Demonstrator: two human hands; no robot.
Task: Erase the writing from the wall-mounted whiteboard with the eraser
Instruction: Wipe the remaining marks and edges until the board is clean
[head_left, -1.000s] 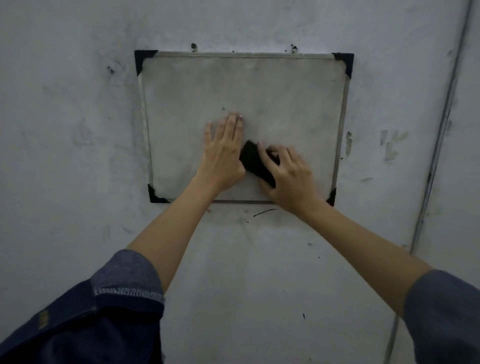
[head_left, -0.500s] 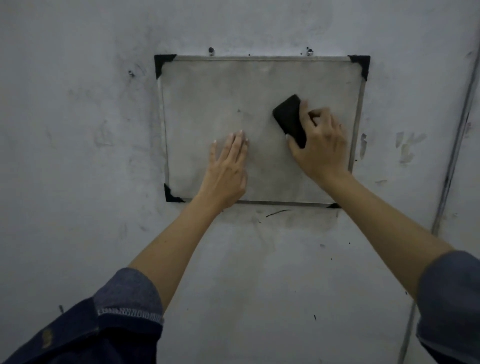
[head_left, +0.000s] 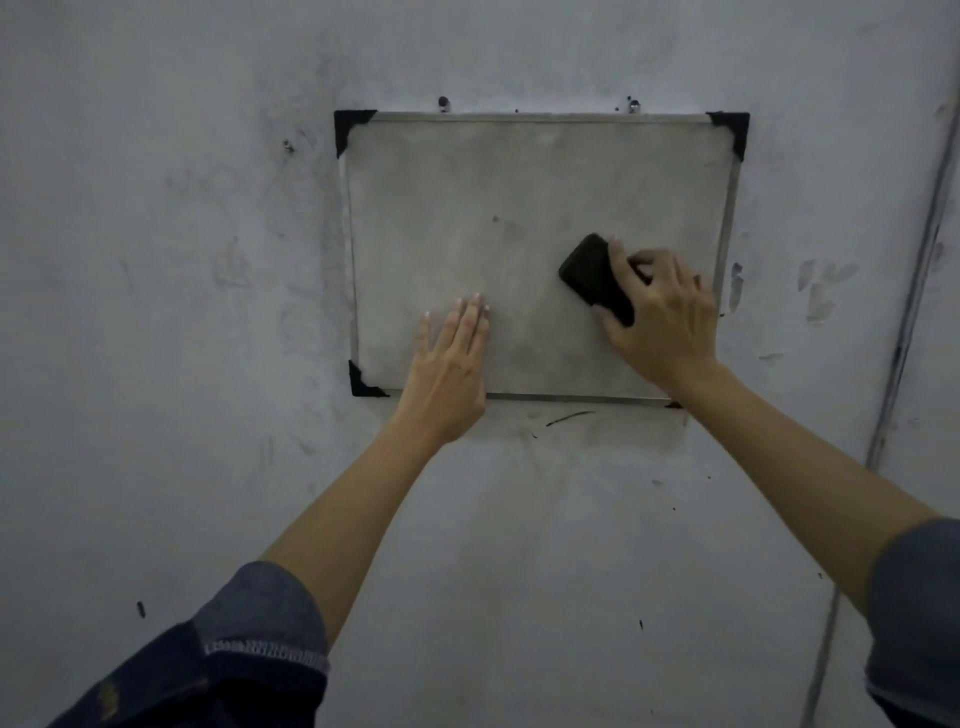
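Note:
A small whiteboard (head_left: 519, 171) with a metal frame and black corner caps hangs on the wall in front of me. Its surface is smudged grey with no clear writing, only a small dark speck near the middle. My right hand (head_left: 667, 322) grips a black eraser (head_left: 592, 273) and holds it against the board's right half. My left hand (head_left: 452, 364) lies flat with straight fingers on the board's lower left part, its palm over the bottom frame edge.
The grey wall (head_left: 156, 312) around the board carries scuffs and ink marks, with a dark stroke (head_left: 569, 417) just under the board. A thin vertical conduit (head_left: 914, 270) runs down the wall at the right. Two mounting screws (head_left: 443, 102) sit above the board.
My right hand swept the eraser from the board's lower middle up to the upper right, then down to the right middle. My left hand shifted slightly down and left on the board.

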